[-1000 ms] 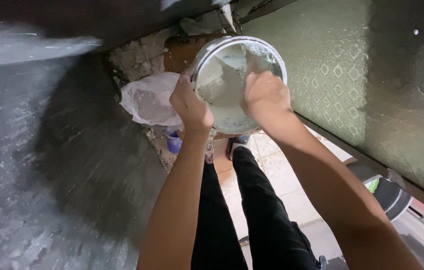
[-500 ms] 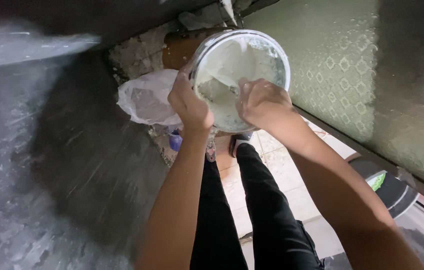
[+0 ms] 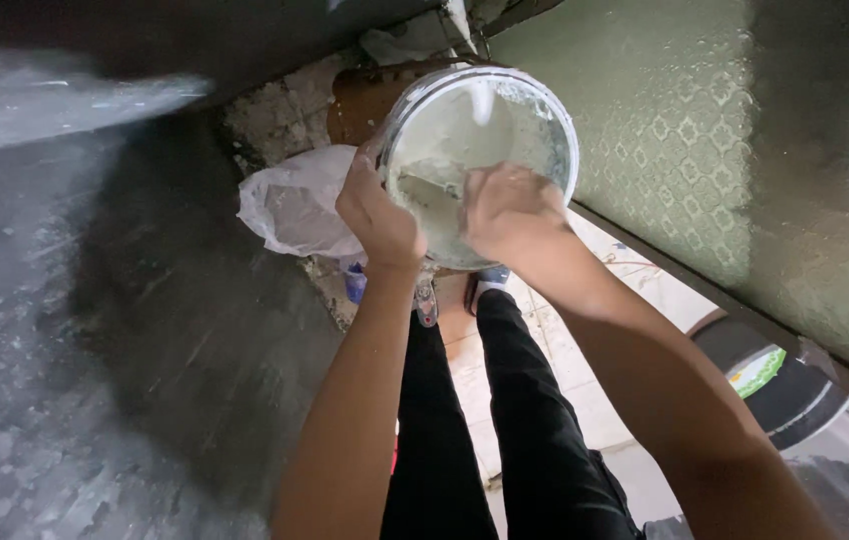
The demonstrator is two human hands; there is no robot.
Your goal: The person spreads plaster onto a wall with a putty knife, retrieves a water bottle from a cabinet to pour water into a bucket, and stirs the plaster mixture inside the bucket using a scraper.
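A round bucket point(image 3: 535, 110) with a pale rim, its inside coated in whitish paste, is held up in front of me in the head view. My left hand point(image 3: 377, 215) grips its near left rim. My right hand point(image 3: 510, 208) is closed inside the bucket over the paste; a tool in it cannot be made out. My legs in black trousers point(image 3: 485, 420) stand below on a tiled floor.
A rough grey plastered wall point(image 3: 95, 330) fills the left. A green patterned glass panel point(image 3: 705, 150) stands on the right. A crumpled white plastic bag point(image 3: 295, 205) lies on the floor beyond the bucket. A dark round container point(image 3: 775, 375) sits at the lower right.
My right hand has shifted lower and leftward inside the bucket, moving through the paste. The bucket tilts slightly differently; my left hand keeps its hold on the rim.
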